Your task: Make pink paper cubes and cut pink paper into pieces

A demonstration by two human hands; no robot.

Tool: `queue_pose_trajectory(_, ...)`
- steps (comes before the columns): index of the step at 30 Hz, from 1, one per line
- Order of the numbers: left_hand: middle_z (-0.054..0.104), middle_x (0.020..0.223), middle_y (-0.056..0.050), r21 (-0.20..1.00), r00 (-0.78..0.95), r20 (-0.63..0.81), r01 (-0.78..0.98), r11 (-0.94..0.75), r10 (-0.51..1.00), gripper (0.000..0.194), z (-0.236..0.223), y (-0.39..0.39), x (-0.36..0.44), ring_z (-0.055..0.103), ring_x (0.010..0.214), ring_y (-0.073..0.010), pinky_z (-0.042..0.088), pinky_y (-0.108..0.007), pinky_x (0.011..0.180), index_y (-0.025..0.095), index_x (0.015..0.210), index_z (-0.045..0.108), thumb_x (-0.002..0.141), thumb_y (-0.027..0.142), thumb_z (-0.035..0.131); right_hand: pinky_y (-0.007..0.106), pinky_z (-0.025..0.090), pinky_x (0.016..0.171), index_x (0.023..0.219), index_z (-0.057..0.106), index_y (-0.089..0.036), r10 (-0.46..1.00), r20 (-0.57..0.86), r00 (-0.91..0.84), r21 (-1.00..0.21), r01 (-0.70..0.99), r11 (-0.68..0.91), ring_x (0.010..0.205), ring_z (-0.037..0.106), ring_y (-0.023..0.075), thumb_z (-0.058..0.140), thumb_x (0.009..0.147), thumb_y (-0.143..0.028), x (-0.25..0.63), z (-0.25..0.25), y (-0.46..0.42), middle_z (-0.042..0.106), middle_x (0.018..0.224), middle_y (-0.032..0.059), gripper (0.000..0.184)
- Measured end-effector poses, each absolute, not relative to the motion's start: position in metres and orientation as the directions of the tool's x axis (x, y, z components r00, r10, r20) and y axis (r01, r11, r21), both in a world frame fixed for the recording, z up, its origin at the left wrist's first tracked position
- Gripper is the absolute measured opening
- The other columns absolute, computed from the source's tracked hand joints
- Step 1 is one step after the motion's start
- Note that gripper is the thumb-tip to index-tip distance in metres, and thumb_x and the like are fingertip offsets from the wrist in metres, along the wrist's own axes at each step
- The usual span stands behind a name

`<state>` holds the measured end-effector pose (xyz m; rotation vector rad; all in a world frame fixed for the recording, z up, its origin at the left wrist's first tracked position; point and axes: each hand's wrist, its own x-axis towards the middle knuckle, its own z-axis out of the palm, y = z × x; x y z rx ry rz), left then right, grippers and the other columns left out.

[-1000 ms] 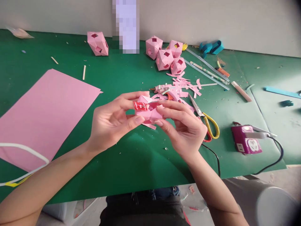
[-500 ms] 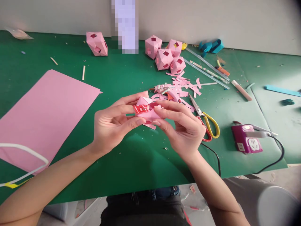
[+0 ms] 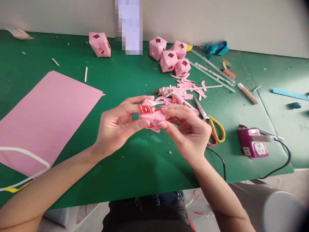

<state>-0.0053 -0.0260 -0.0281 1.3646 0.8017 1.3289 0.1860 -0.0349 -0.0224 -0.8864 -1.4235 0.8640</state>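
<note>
A small folded pink paper shape point(image 3: 151, 116) with a red patterned piece on top hangs above the green table point(image 3: 135, 161), held from both sides. My left hand point(image 3: 118, 125) pinches its left side between thumb and forefinger. My right hand point(image 3: 190, 132) grips its right side, fingers curled around it. Part of the shape is hidden behind my fingers.
A large pink sheet point(image 3: 45, 116) lies at the left. Several finished pink paper cubes point(image 3: 169, 59) and one more point(image 3: 99, 44) stand at the back. Pink scraps point(image 3: 185, 90), yellow-handled scissors point(image 3: 212, 124) and a purple power strip point(image 3: 253, 146) with its cable lie to the right.
The paper shape has been pressed tighter between both hands and turned slightly. My right fingers have curled closer around it.
</note>
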Motion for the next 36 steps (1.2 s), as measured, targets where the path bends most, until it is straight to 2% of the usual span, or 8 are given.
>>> queue_pose_trajectory(8,0.073,0.135,0.0,0.932,0.155,0.286,-0.275,-0.237,0.946,0.023,-0.026,-0.023,-0.005,0.073,0.12,-0.0231,0.067,-0.038,0.099,0.032,0.113,0.08,0.094,0.02,0.076,0.027,0.068,0.076,0.107,0.08,-0.03,0.93,0.366,0.031,-0.931,-0.01,0.366,0.092,0.075,0.0148,0.084,0.086,-0.018,0.186,-0.018,-0.035,0.078,0.106,-0.0008,0.025)
queue_pose_trajectory(13,0.072,0.133,-0.001,0.952,0.209,0.249,-0.231,-0.2,0.946,0.052,-0.024,-0.022,-0.003,0.073,0.118,-0.0257,0.069,-0.033,0.092,0.033,0.123,0.074,0.076,0.018,0.092,0.025,0.068,0.07,0.107,0.077,-0.027,0.971,0.241,-0.006,-0.968,-0.077,0.239,0.081,0.076,0.0131,0.087,0.084,-0.031,0.185,-0.018,-0.033,0.079,0.109,-0.0005,0.025)
queue_pose_trajectory(16,0.075,0.124,-0.001,0.962,0.198,0.226,-0.201,-0.186,0.954,0.048,-0.024,-0.023,-0.001,0.075,0.11,-0.0244,0.069,-0.032,0.087,0.031,0.118,0.074,0.075,0.019,0.092,0.025,0.068,0.067,0.108,0.076,-0.026,0.971,0.238,-0.017,-0.969,-0.068,0.237,0.079,0.077,0.0135,0.085,0.086,-0.036,0.184,-0.022,-0.033,0.078,0.112,0.0012,0.026)
queue_pose_trajectory(23,0.076,0.123,0.004,0.96,0.278,0.203,-0.247,-0.134,0.939,0.051,-0.029,-0.021,-0.002,0.077,0.107,-0.0215,0.069,-0.027,0.083,0.033,0.12,0.072,0.075,0.019,0.092,0.027,0.069,0.058,0.106,0.076,-0.028,0.962,0.256,0.095,-0.966,-0.017,0.259,0.072,0.077,0.0146,0.073,0.095,-0.043,0.181,-0.021,-0.035,0.077,0.106,0.0009,0.018)
queue_pose_trajectory(26,0.076,0.124,0.002,0.952,0.296,0.209,-0.279,-0.125,0.932,0.052,-0.033,-0.018,-0.004,0.077,0.111,-0.0264,0.07,-0.032,0.086,0.034,0.124,0.072,0.077,0.027,0.092,0.026,0.069,0.059,0.111,0.074,-0.03,0.939,0.321,0.127,-0.947,0.025,0.321,0.081,0.079,0.0162,0.072,0.097,-0.042,0.185,-0.02,-0.033,0.077,0.109,0.0006,0.019)
queue_pose_trajectory(29,0.075,0.128,-0.004,0.954,0.318,0.142,-0.295,-0.044,0.937,0.053,-0.037,-0.014,-0.008,0.076,0.115,-0.032,0.07,-0.04,0.086,0.035,0.132,0.069,0.083,0.041,0.088,0.03,0.071,0.071,0.12,0.07,-0.031,0.929,0.363,0.068,-0.931,0.045,0.361,0.095,0.08,0.0195,0.075,0.095,-0.038,0.194,-0.019,-0.029,0.076,0.122,0.0024,0.027)
queue_pose_trajectory(32,0.075,0.128,-0.006,0.942,0.38,0.129,-0.335,0.006,0.916,0.065,-0.041,-0.01,-0.013,0.077,0.11,-0.0318,0.071,-0.039,0.078,0.036,0.143,0.062,0.084,0.051,0.085,0.036,0.071,0.085,0.116,0.073,-0.029,0.928,0.371,-0.034,-0.928,0.019,0.371,0.11,0.078,0.0238,0.078,0.093,-0.034,0.202,-0.017,-0.027,0.078,0.122,0.0035,0.024)
queue_pose_trajectory(36,0.077,0.12,-0.005,0.936,0.431,0.14,-0.35,0.023,0.891,0.067,-0.041,-0.007,-0.015,0.079,0.105,-0.0305,0.071,-0.037,0.075,0.036,0.142,0.063,0.081,0.048,0.088,0.046,0.068,0.098,0.116,0.075,-0.029,0.925,0.37,-0.09,-0.926,0.045,0.375,0.126,0.072,0.0284,0.077,0.095,-0.034,0.205,-0.013,-0.028,0.079,0.126,0.0046,0.022)
